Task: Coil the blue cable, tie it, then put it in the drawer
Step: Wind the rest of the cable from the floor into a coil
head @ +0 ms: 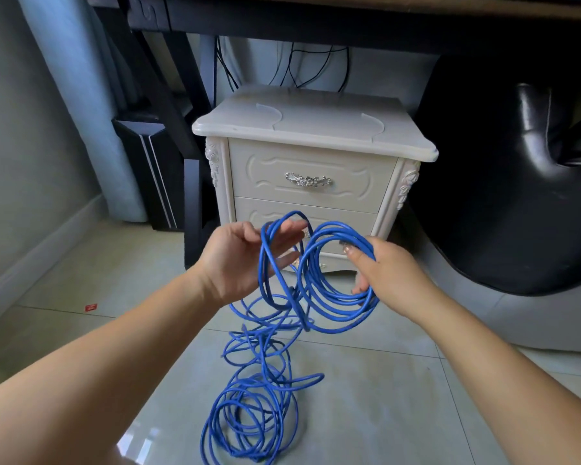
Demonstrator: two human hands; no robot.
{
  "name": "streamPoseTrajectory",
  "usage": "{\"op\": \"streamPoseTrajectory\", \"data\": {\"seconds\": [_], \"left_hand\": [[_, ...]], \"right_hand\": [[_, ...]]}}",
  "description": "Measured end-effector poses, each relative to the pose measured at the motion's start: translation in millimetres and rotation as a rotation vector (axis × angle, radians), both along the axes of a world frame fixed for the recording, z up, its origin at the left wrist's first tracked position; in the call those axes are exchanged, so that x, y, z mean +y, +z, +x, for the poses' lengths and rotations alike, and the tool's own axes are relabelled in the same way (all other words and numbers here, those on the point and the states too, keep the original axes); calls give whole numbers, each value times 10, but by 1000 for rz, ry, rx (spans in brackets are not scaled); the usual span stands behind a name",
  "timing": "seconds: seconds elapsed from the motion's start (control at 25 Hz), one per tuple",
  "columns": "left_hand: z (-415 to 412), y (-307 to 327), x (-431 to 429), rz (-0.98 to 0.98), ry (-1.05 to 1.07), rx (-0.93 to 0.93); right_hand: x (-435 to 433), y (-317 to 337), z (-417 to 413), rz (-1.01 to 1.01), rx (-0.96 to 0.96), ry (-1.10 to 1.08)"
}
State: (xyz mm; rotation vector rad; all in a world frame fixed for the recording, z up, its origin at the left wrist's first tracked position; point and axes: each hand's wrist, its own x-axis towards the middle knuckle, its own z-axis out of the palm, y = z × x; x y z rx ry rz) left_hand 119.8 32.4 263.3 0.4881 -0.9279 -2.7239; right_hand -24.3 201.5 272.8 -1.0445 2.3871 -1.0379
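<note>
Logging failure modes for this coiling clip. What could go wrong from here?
1. Much of the blue cable lies in overlapping loops on the floor; pulling it up may snag or knot.
2. The left hand is open, with loops only draped over its fingers; they could slip off.
3. Both drawers are shut and the right hand grips the coil; freeing a hand for a handle may loosen it.

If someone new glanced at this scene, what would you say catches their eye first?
The bright blue cable, partly coiled in the right hand and draped over the open left hand, with the rest tangled on the tiled floor. Behind stands a cream carved nightstand, its top drawer closed.
</note>
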Motion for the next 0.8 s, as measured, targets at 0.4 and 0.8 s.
{"op": "streamPoseTrajectory", "data": {"seconds": [0.4,0.8], "left_hand": [[-41,-11,175,-947,-173,-132],[-145,-16,264,-1858,-146,-464]], "right_hand": [[-108,15,140,206,86,162],[-155,-123,105,7,-433,178]]}}
